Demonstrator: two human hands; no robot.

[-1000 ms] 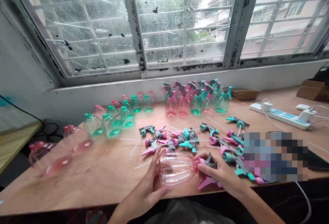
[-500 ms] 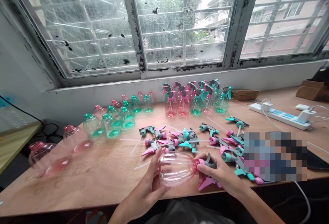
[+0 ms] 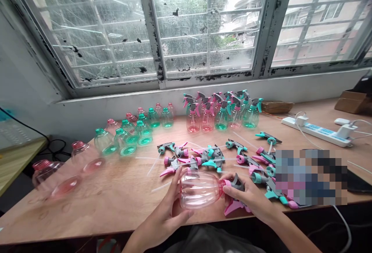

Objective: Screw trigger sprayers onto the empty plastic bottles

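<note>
A clear pink bottle (image 3: 200,191) lies on its side between my hands, above the front of the table. My left hand (image 3: 171,202) is closed round its base end. At the neck, the fingers of my right hand (image 3: 247,193) grip a pink-and-grey spray head (image 3: 238,182), whose pink collar meets the bottle mouth. How far the collar is screwed on cannot be seen. Behind the bottle lie loose pink, grey and teal spray heads (image 3: 193,163) with thin clear tubes. Another pink trigger (image 3: 234,207) lies just under my right hand.
Open-topped pink and green bottles (image 3: 128,146) stand along the left. Bottles with spray heads (image 3: 222,115) stand in rows by the window wall. More spray heads (image 3: 269,183) lie at right beside a blurred patch. A white power strip (image 3: 318,131) with cables sits at the back right.
My left hand's thumb has shifted slightly outward along the bottle's lower side, and the bottle has risen a touch. My right hand keeps its place on the spray head.
</note>
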